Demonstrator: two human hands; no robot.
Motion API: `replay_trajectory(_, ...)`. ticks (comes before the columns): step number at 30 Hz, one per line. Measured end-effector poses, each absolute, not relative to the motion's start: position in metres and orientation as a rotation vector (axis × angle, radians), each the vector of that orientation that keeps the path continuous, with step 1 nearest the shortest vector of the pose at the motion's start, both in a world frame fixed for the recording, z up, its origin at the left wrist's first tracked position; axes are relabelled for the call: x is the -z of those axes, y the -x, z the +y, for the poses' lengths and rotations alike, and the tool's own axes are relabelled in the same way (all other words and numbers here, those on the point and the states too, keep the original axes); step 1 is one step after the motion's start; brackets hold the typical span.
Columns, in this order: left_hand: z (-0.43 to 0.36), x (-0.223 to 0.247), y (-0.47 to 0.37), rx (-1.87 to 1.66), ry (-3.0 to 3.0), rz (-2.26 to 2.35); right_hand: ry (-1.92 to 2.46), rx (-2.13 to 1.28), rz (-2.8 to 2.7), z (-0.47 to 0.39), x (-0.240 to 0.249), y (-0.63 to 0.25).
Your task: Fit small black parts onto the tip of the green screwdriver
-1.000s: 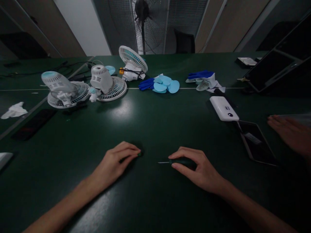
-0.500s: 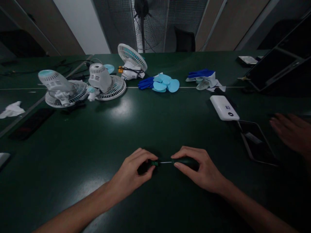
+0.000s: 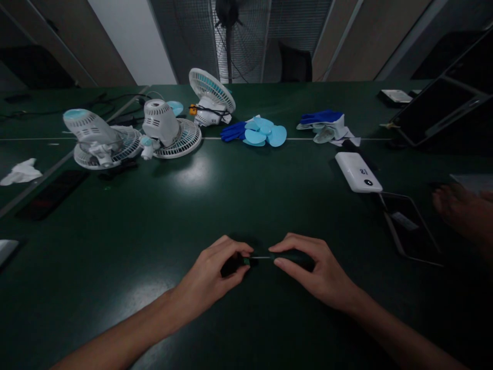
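Observation:
Low in the middle of the head view, my right hand (image 3: 319, 272) is closed around the dark handle of a screwdriver (image 3: 262, 257). Its thin metal shaft points left, towards my other hand. My left hand (image 3: 208, 270) is closed, with thumb and fingertips pinching a small dark green piece (image 3: 246, 261). The shaft's tip reaches this piece, but the fingers hide where they meet and most of the piece. Both hands are just above or on the dark green table (image 3: 231, 205); I cannot tell which.
Disassembled white fans (image 3: 165, 128) stand at the back left. Blue fan blades (image 3: 265, 132) lie beside blue gloves (image 3: 233, 132), with more gloves (image 3: 323, 123) further right. A white power bank (image 3: 358, 172) and a phone (image 3: 410, 226) lie right. Another person's hand (image 3: 462, 208) is at the right edge.
My hands are slightly closer together, and less of the screwdriver shaft shows between them. The other person's hand has changed pose, and a pale flat thing now shows beside it.

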State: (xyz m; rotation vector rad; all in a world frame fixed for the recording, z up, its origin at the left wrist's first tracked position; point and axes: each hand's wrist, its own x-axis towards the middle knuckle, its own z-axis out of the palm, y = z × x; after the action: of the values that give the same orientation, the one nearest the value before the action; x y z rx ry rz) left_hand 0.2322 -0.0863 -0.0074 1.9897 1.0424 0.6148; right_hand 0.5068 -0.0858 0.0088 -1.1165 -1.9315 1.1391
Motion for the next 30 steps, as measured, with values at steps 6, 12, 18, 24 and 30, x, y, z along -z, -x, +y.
replay_trajectory(6,-0.0847,0.0044,-0.2327,-0.581,-2.005,1.028,1.104,-1.197,-1.819,-0.0839,-0.0076,-0.5091)
replay_trajectory(12,-0.0852,0.0059,-0.2309,-0.608,-2.067,1.022,1.141,-1.057,-1.989,-0.0855,-0.0075,-0.5115)
replay_trajectory(18,-0.0851,0.0067,-0.2317,-0.623,-2.061,1.051,1.146,-1.025,-2.069,-0.0869,-0.0072,-0.5115)
replay_trajectory(24,-0.0852,0.0060,-0.2315,-0.622,-2.057,1.021,1.117,-1.105,-1.980,-0.0854,-0.0087,-0.5063)
replay_trajectory(30,-0.0848,0.0045,-0.2322,-0.605,-2.068,1.023,1.149,-1.141,-1.892,-0.0838,-0.0115,-0.5050)
